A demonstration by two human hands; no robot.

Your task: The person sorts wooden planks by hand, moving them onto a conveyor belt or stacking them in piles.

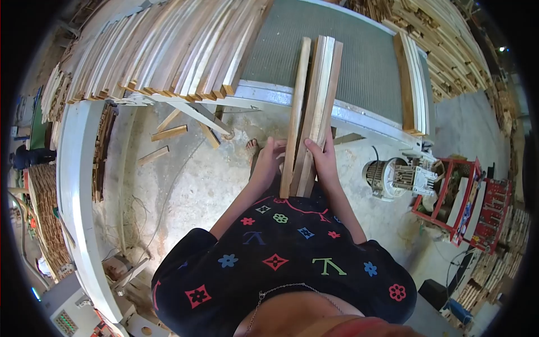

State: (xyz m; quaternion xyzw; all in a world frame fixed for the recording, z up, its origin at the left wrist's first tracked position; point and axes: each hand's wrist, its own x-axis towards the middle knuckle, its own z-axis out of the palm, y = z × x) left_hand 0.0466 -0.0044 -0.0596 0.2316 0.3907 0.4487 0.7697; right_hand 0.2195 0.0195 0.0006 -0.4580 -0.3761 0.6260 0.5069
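Observation:
Between my hands stands a small bundle of long wooden strips [318, 106], pointing away from my body. Its near ends are close to my waist, while the far part reaches over the grey ribbed table surface [269, 48]. My right hand [320, 154] is closed around the right side of the bundle, thumb lying on top. At the left, my left hand [273, 157] holds a separate narrow strip [297, 112] by its outer side, with its fingertips partly hidden. A thin gap parts this strip from the others along their far length.
Many wooden strips [168, 50] lie side by side on the machine's left. Several more [412, 84] rest at its right edge. Offcuts [169, 133] lie on the floor. A motor [387, 177] and a red metal rack [449, 202] stand right; a white beam [78, 202] runs left.

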